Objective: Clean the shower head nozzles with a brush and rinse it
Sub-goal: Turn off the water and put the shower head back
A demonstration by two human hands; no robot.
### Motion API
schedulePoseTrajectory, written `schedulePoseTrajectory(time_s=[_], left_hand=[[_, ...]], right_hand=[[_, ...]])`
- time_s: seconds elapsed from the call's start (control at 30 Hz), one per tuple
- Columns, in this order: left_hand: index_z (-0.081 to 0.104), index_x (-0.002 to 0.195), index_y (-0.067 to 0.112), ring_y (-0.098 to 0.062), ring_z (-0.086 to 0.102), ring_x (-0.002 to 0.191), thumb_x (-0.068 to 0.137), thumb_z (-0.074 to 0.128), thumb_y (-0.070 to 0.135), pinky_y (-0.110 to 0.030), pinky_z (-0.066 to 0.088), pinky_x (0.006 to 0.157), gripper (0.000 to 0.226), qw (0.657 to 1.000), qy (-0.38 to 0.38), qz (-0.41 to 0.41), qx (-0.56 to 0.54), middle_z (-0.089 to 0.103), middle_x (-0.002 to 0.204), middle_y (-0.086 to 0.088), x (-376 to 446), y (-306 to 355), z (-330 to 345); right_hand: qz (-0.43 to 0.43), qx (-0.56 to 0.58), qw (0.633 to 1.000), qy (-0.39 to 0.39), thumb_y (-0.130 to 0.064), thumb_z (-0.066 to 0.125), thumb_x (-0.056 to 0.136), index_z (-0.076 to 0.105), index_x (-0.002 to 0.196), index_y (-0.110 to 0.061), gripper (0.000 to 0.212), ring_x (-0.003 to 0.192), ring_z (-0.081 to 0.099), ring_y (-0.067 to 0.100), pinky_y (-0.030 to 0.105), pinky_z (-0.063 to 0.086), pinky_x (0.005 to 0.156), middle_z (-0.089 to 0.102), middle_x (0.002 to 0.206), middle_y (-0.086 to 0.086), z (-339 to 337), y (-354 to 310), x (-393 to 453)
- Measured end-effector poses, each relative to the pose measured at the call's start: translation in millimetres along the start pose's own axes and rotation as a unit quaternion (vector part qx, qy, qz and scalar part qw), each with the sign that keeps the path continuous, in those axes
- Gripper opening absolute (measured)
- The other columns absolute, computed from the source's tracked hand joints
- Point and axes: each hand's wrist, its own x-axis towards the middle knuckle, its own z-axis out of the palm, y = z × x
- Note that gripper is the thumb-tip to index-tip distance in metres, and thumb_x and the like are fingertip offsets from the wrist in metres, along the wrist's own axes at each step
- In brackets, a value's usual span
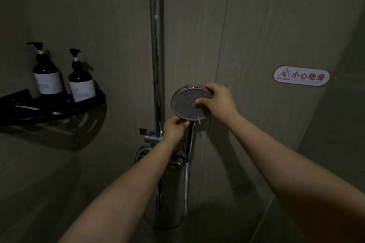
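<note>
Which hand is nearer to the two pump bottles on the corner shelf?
Left. The left hand grips the neck under the shower head, on the side toward the pump bottles. The right hand holds the head's far edge, further from them.

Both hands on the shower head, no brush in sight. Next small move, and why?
Probably rub the thumb across the nozzle face. The left hand grips the neck of the shower head, the right hand holds its rim with the thumb already on the face, and no brush shows.
</note>
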Motion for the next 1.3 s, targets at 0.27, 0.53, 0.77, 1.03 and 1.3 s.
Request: schedulePoseTrajectory(time_s=[0.27,0.53,0.77,1.03,1.3], left_hand=[[0.057,0.103,0.002,-0.008,0.053,0.072,0.081,0.062,-0.006,0.001,0.041,0.052,0.024,0.990,-0.133,0.008,0.041,0.055,0.075,0.001,21.3,2.6,-20.2],[0.052,0.110,0.000,-0.015,0.048,0.100,0.088,0.049,-0.008,0.005,0.037,0.061,0.024,0.985,-0.134,0.061,0.090,0.052,0.103,-0.007,40.4,-1.8,-22.0],[0.044,0.127,-0.006,-0.012,0.040,0.111,0.092,0.041,-0.008,-0.003,0.031,0.071,0.035,0.980,-0.116,0.131,0.098,0.044,0.113,0.000,49.4,6.1,-15.6],[0.053,0.115,0.004,-0.019,0.050,0.109,0.090,0.051,0.000,-0.015,0.041,0.084,0.025,0.983,-0.163,0.073,0.040,0.057,0.110,-0.010,53.6,15.4,-26.6],[0.047,0.130,0.000,-0.023,0.054,0.117,0.086,0.060,0.001,-0.016,0.037,0.089,0.046,0.960,-0.161,0.085,0.211,0.057,0.130,-0.015,42.3,9.8,-32.0]], right_hand=[[0.004,0.001,1.000,0.023,-0.008,0.076,0.070,0.068,0.098,-0.002,0.030,0.083,0.056,0.012,0.018,0.037,0.069,0.066,0.090,0.007,9.8,-13.9,24.3],[-0.024,-0.016,0.999,0.027,-0.009,0.075,0.070,0.069,0.095,-0.002,0.026,0.082,0.057,0.013,0.028,0.045,0.075,0.069,0.092,0.012,21.5,-32.3,40.8],[-0.027,0.025,0.997,0.070,-0.005,0.075,0.069,0.070,0.096,-0.001,0.028,0.082,0.057,0.011,0.020,0.039,0.068,0.065,0.085,0.004,13.3,-39.4,49.0],[-0.040,0.064,0.993,0.095,-0.003,0.074,0.071,0.070,0.094,0.001,0.024,0.079,0.057,0.011,0.005,0.038,0.058,0.064,0.082,0.005,-2.7,-44.2,58.2],[-0.051,0.072,0.993,0.083,-0.005,0.074,0.071,0.070,0.095,-0.002,0.024,0.077,0.058,0.008,0.007,0.042,0.062,0.062,0.083,-0.001,8.2,-46.2,59.4]])
